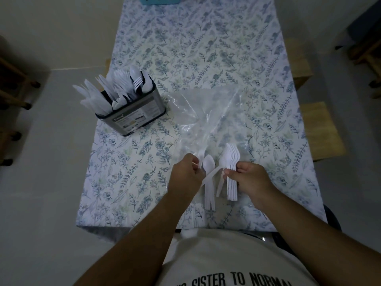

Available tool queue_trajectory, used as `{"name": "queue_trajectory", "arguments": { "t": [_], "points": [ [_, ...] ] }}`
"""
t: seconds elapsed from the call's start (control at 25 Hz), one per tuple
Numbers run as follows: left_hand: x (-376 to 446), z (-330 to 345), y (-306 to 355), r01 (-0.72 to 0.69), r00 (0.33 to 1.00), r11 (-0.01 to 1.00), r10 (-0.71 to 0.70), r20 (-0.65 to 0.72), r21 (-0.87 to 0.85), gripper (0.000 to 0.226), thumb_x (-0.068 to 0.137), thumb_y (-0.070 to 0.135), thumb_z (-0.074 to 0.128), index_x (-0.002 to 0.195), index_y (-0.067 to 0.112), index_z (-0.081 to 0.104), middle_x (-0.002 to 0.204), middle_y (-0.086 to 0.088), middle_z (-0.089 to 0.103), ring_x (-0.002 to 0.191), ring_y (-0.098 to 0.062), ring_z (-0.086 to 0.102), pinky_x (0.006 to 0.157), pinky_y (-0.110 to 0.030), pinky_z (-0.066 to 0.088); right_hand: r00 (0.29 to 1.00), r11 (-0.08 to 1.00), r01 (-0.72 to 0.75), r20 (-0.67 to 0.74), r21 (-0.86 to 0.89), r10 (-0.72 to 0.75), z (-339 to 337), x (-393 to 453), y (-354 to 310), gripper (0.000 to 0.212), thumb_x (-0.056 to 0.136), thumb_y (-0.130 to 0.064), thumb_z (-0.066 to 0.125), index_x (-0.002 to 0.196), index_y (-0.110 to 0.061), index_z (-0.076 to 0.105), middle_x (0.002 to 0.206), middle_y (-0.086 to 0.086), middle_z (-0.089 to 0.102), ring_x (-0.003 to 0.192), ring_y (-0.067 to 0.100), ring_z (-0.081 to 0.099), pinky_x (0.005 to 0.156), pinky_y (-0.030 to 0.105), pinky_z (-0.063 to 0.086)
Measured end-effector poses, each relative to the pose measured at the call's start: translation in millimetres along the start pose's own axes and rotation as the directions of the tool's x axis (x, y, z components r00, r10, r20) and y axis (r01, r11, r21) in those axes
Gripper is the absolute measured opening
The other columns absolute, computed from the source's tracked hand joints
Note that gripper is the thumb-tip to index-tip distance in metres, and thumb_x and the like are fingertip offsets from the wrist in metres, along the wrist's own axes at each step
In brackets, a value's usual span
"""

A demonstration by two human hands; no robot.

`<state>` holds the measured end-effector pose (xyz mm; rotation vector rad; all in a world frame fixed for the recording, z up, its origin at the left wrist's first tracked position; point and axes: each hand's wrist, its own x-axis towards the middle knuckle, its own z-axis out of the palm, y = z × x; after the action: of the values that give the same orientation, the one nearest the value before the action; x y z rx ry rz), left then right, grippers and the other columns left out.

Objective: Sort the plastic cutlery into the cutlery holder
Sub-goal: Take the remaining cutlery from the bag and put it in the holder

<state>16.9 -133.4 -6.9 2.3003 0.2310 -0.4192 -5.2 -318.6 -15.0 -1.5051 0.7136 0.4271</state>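
Note:
A metal cutlery holder (136, 114) stands at the table's left, filled with white plastic knives, forks and spoons. My right hand (252, 178) grips a stacked bundle of white plastic spoons (232, 174), bowls pointing away from me. My left hand (188, 174) pinches the handle of one white spoon (214, 174) that slants up towards the bundle. Between my hands a few loose white spoons (208, 178) lie on the cloth, handles towards me.
A crumpled clear plastic bag (208, 112) lies in the middle of the floral tablecloth (185, 48). A blue container (158, 0) sits at the far edge. Wooden benches (321, 131) stand to the right, wooden furniture to the left.

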Motion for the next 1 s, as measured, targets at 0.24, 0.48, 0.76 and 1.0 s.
{"name": "queue_trajectory", "arguments": {
  "t": [0.24, 0.48, 0.76, 1.0],
  "points": [
    [-8.3, -9.8, 1.6, 0.015, 1.000, 0.995, -0.012, 0.029, -0.103, 0.039, 0.091, 0.014, 0.069, 0.130, 0.018, 0.063, 0.091, 0.006, 0.071, 0.075, 0.001, 0.064, 0.060, 0.001, 0.045, 0.994, 0.992, 0.096, 0.060, -0.080, -0.091, 11.1, -2.5, -15.2, 0.019, 0.087, -0.006, 0.076, 0.106, -0.010, 0.077, 0.093, 0.006, 0.081, 0.085, 0.019, 0.078, 0.087, 0.040, 0.062],
    [-5.2, -22.9, 9.3, 0.056, 0.995, 0.896, -0.013, 0.101, -0.440, 0.062, 0.090, 0.003, 0.068, 0.144, 0.031, 0.053, 0.096, -0.003, 0.070, 0.082, -0.019, 0.073, 0.076, -0.029, 0.063, 0.946, 0.921, 0.309, 0.180, -0.238, -0.271, 45.8, -9.6, -32.8, 0.023, 0.090, -0.010, 0.073, 0.110, -0.020, 0.078, 0.093, -0.008, 0.079, 0.084, 0.004, 0.076, 0.079, 0.024, 0.061],
    [-3.7, -52.9, 4.7, 0.129, 0.976, 0.644, -0.217, -0.019, -0.754, 0.014, 0.095, 0.011, 0.068, 0.107, 0.015, 0.071, 0.104, -0.010, 0.072, 0.088, -0.023, 0.076, 0.071, -0.037, 0.064, 0.914, 0.859, 0.387, 0.266, -0.335, -0.308, 79.5, -6.4, -45.6, 0.012, 0.092, -0.014, 0.070, 0.094, -0.022, 0.079, 0.085, -0.002, 0.080, 0.082, 0.018, 0.076, 0.082, 0.044, 0.062],
    [2.3, -70.3, -9.1, 0.183, 0.927, 0.489, -0.375, -0.016, -0.853, 0.016, 0.096, 0.005, 0.063, 0.110, 0.012, 0.065, 0.092, -0.007, 0.073, 0.074, -0.014, 0.074, 0.064, -0.025, 0.059, 0.927, 0.931, 0.311, 0.279, -0.192, -0.252, 95.9, -8.4, -51.3, 0.011, 0.092, -0.011, 0.072, 0.094, -0.019, 0.079, 0.089, -0.003, 0.081, 0.086, 0.011, 0.076, 0.083, 0.032, 0.058]
  ]
}}
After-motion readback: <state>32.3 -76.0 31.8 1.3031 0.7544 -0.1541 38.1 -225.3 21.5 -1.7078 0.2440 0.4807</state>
